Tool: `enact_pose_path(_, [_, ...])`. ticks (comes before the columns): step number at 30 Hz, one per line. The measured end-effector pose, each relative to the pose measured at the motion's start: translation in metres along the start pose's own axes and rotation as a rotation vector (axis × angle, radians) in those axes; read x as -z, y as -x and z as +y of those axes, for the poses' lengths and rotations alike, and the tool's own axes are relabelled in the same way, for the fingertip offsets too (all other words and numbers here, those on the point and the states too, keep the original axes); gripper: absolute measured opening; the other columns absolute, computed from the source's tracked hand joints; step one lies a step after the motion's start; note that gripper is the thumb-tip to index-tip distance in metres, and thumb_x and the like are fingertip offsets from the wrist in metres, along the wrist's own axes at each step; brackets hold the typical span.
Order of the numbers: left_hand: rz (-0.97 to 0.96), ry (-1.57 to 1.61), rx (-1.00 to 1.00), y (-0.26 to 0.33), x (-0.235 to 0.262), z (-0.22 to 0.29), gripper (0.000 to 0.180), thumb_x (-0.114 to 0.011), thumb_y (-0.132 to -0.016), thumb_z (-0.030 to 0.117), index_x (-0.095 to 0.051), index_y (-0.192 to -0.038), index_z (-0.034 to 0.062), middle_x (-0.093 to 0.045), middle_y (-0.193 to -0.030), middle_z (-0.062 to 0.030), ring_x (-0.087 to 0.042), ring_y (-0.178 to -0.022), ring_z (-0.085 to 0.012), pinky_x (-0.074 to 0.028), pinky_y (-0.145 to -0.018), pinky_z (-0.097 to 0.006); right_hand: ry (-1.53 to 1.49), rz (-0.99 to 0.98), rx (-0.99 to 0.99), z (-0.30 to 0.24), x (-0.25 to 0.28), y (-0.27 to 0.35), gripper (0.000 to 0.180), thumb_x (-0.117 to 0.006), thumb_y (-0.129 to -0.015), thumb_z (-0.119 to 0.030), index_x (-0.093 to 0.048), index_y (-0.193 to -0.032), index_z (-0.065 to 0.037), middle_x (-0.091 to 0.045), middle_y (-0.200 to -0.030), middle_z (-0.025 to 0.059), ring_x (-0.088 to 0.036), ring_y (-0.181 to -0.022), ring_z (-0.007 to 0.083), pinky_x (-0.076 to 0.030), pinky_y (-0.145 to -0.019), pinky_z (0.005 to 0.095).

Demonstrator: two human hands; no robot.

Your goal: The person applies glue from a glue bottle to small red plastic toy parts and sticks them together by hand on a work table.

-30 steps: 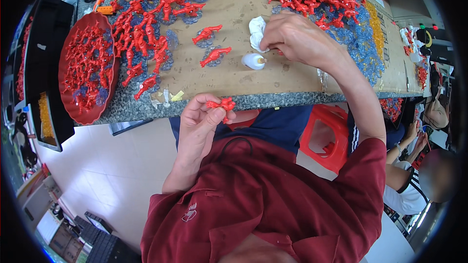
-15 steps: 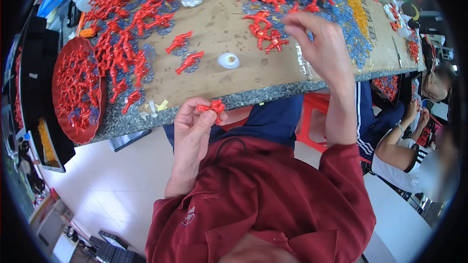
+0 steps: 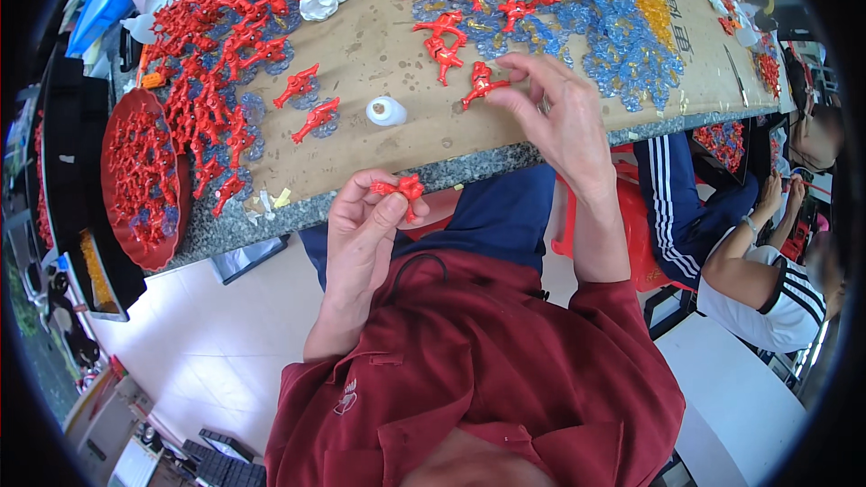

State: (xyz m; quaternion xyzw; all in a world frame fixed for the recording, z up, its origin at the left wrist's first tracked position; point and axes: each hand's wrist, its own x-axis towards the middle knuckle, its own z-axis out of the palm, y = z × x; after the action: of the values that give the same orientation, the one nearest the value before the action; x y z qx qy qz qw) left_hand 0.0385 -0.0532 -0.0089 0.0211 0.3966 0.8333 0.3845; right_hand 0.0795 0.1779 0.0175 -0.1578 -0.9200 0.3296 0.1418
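L hand (image 3: 363, 221) is pinching a red fig. (image 3: 408, 188) thumb-to-fingers by near edge of worktop (image 3: 216, 236). R hand (image 3: 566, 117) is curving half-open at 2nd fig. (image 3: 479, 83), inboard of same edge; can't tell if gripping. White bottle (image 3: 386, 111) is standing L of it.

2 wearer's hands (image 3: 365, 221) (image 3: 568, 117), 1 red bowl (image 3: 179, 216).

The figures (image 3: 410, 185) look glossy plastic, the cardboard (image 3: 365, 59) matt.
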Motion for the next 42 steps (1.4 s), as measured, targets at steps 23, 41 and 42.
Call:
enact_pose_path(23, [-0.005, -0.008, 0.033, -0.005, -0.005, -0.003, 0.017, -0.056, -0.086, 0.006, -0.050, -0.101, 0.0019, -0.060, -0.087, -0.0096, -0.060, -0.077, -0.0152, -0.051, -0.069, -0.026, 0.316, 0.059, 0.190, 0.007, -0.001, -0.017, 0.019, -0.062, -0.075, -0.006, -0.062, -0.094, -0.008, -0.054, -0.103, 0.0083, -0.057, -0.087, 0.0278, -0.047, -0.071, 0.0341])
enact_pose_path(41, [-0.327, 0.296, 0.096, -0.010, 0.000, -0.015, 0.024, -0.056, -0.087, 0.016, -0.050, -0.106, 0.0030, -0.056, -0.089, -0.0124, -0.055, -0.080, -0.0182, -0.047, -0.072, -0.028, -0.543, -0.205, 0.029, -0.031, -0.011, 0.038, 0.031, -0.064, -0.071, 0.003, -0.062, -0.102, -0.001, -0.060, -0.091, 0.0056, -0.052, -0.067, 0.0069, -0.040, -0.056, 0.0200])
enact_pose_path(42, [-0.328, 0.294, 0.100, -0.011, 0.000, -0.016, 0.024, -0.056, -0.087, 0.016, -0.050, -0.106, 0.0030, -0.056, -0.089, -0.0124, -0.055, -0.080, -0.0182, -0.047, -0.072, -0.028, -0.566, -0.198, 0.067, -0.033, -0.015, 0.040, 0.031, -0.064, -0.072, 0.003, -0.062, -0.103, -0.001, -0.061, -0.092, 0.0062, -0.053, -0.067, 0.0072, -0.041, -0.057, 0.0197])
